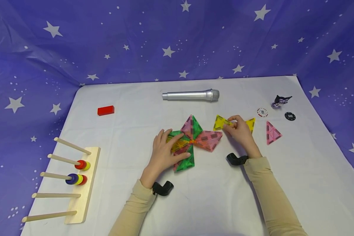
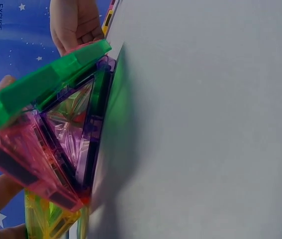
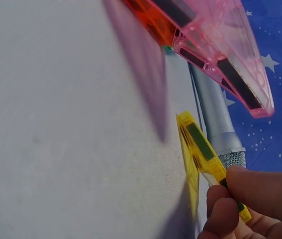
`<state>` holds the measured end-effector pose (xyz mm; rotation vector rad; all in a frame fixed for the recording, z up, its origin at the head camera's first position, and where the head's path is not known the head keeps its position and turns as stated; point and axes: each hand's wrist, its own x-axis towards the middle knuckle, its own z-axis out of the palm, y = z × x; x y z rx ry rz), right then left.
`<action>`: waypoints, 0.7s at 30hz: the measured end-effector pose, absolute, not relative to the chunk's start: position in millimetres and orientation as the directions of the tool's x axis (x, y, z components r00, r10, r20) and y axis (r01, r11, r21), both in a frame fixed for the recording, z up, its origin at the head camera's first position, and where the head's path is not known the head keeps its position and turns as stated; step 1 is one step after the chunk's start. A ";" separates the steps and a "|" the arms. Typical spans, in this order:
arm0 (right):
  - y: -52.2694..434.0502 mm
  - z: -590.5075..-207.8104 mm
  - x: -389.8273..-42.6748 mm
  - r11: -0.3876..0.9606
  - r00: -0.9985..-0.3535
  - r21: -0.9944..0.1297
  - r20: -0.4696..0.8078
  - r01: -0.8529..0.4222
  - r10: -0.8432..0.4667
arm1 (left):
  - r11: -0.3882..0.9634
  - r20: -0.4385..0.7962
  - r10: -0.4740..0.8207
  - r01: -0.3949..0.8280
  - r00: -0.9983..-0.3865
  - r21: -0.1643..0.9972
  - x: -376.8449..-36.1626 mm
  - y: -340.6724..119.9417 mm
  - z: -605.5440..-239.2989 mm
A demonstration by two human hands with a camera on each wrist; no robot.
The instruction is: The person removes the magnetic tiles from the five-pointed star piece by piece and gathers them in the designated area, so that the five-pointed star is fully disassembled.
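A pinwheel of translucent magnetic triangle tiles point(image 1: 194, 141), green, pink, orange and yellow, lies flat mid-table. My left hand point(image 1: 168, 150) rests on its left side with the fingers spread flat over the tiles point(image 2: 56, 134). My right hand point(image 1: 239, 129) pinches a yellow triangle tile point(image 1: 221, 122) just right of the pinwheel; the right wrist view shows the fingertips point(image 3: 240, 199) on the tile's edge point(image 3: 200, 147). A second yellow tile point(image 1: 250, 124) peeks out behind that hand. A pink triangle tile point(image 1: 272, 132) lies farther right.
A silver microphone point(image 1: 191, 95) lies behind the tiles. A red block point(image 1: 105, 110) sits at the left. A wooden peg rack point(image 1: 82, 183) with coloured rings stands at the front left. Two poker chips point(image 1: 262, 112) and a small dark figure point(image 1: 280, 101) sit at the back right.
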<state>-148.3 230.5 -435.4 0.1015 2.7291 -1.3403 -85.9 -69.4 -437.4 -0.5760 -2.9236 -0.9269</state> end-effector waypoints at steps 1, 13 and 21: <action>230.4 -435.2 -147.9 0.615 -0.992 -0.782 -0.121 0.105 0.015 | 0.754 0.129 0.342 0.354 -0.931 0.554 -86.1 -69.9 -437.5; 226.4 -427.5 -135.0 0.614 -0.996 -0.788 -0.082 0.037 -0.045 | 0.739 0.119 0.361 0.362 -0.925 0.568 -89.0 -73.8 -437.9; 194.6 -412.8 -100.8 0.443 -0.974 -0.875 0.122 -0.195 -0.189 | 0.736 0.107 0.370 0.362 -0.923 0.573 -88.8 -74.7 -437.8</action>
